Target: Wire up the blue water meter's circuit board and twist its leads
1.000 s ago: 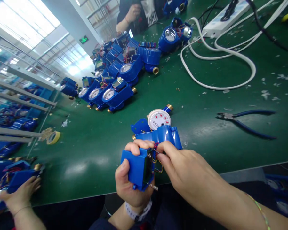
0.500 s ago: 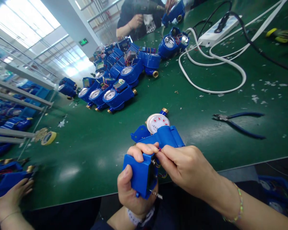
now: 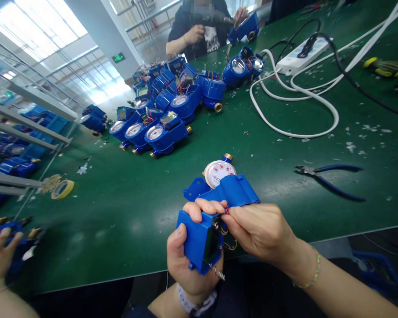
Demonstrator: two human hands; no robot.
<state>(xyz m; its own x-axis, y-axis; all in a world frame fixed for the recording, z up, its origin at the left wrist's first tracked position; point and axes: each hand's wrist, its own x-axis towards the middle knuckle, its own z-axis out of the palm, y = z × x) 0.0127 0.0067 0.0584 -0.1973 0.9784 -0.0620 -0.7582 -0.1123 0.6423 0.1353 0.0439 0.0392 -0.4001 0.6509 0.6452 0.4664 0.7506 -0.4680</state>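
My left hand (image 3: pixel 189 260) grips a blue plastic box (image 3: pixel 194 238) whose open side faces right, with a dark inside and metal springs (image 3: pixel 218 273) at its edge. Thumb and fingertips press on its opposite sides. My right hand (image 3: pixel 262 225) pinches thin coloured wires (image 3: pixel 227 211) close to my left fingertips at the box's top corner. More wires (image 3: pixel 231 244) loop out below. Just beyond both hands a water meter with a white dial (image 3: pixel 220 173) and a brass end lies on the table, its blue housing (image 3: pixel 239 191) turned toward me.
On the green table (image 3: pixel 119 234) lie cutting pliers (image 3: pixel 330 170) at right. Several blue water meters (image 3: pixel 167 132) cluster at the back left. A power strip (image 3: pixel 303 56) with looping cables sits far right, tape (image 3: pixel 62 189) at left. A co-worker's hand (image 3: pixel 0 251) and another person (image 3: pixel 199 33) are nearby.
The view has shifted slightly. My hands keep their hold on the box and wires, with little movement. At left, the co-worker's hand has moved onto the top of a blue part.
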